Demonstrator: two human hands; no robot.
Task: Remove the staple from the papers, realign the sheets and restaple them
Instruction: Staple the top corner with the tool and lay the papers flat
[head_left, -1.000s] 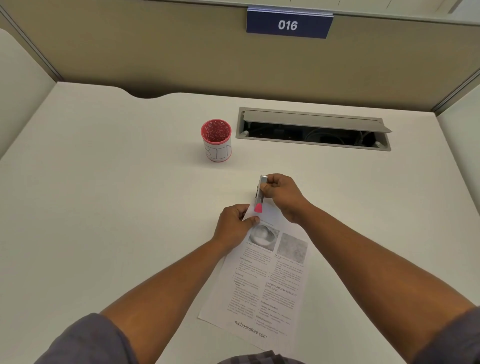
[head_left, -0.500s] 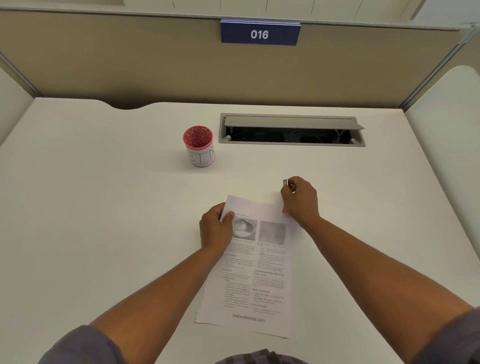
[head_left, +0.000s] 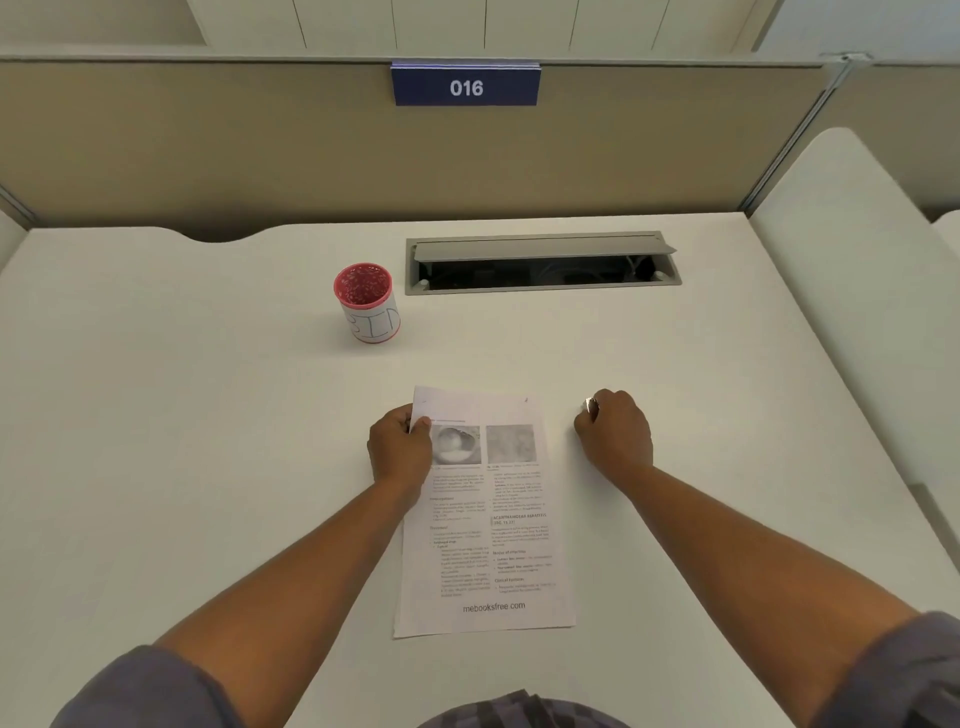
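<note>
White desk (head_left: 208, 467) is carrying the papers (head_left: 488, 519); I'm seeing the left hand (head_left: 400, 447) pinching their corner while the right hand (head_left: 615, 436), fisted around the stapler (head_left: 591, 404), is pulling away, so stapling looks done.

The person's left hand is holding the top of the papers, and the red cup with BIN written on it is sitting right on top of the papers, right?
Not quite. The head view shows the red cup standing on the bare desk, beyond the papers and apart from them, not on top. The rest is right: the left hand holds the papers near their top left edge.
</note>
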